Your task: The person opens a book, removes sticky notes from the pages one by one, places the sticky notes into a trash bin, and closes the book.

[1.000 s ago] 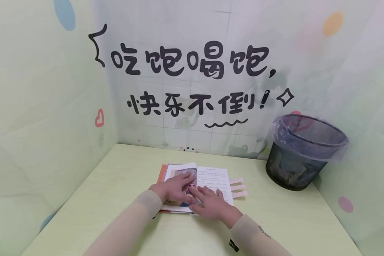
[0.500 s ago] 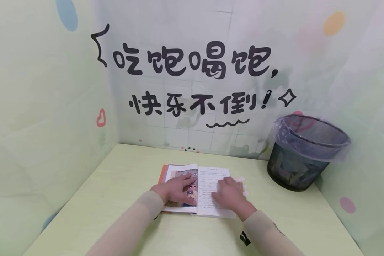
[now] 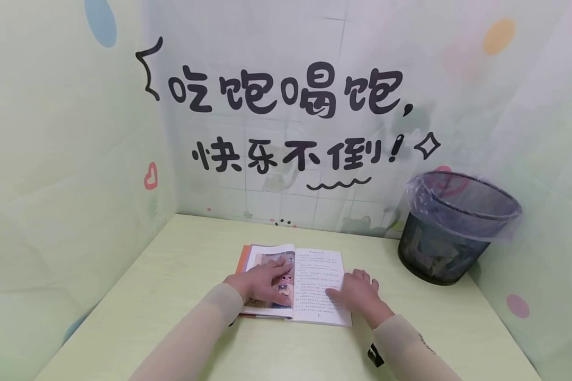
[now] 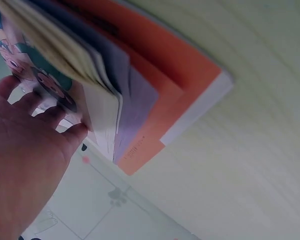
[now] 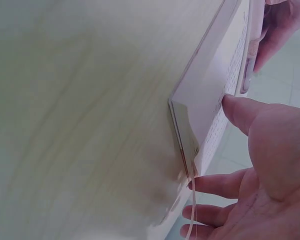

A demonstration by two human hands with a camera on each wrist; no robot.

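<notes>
- While the open paperback book with an orange cover [image 3: 293,283] lies flat on the pale green wooden worktop [image 3: 181,296], both hands are at it.
- The left hand [image 3: 262,280] rests on the left page of the book, the one with a coloured cartoon picture, and its fingers are straight and spread, pressing the page down.
- In the left wrist view the left hand [image 4: 25,165] touches this picture page near the book's edge, and the orange cover [image 4: 175,95] sticks out under the pages.
- The right hand [image 3: 359,293] lies at the right edge of the book; the thumb is on the white text page and the other fingers reach over the edge, just beside the book.
- In the right wrist view the right hand [image 5: 255,175] has relaxed, open fingers, with the thumb against the text page; thin pale paper strips [image 5: 192,220] stay under the fingers, beside the book's edge.
- The grip of each hand is flat and open; neither one pinches anything.
- A black mesh wastebasket with a clear plastic liner [image 3: 457,225] stands on the worktop, well apart to the right of the book and behind it.
- Behind the book, the pastel wall [image 3: 286,106] carries big black lettering.
</notes>
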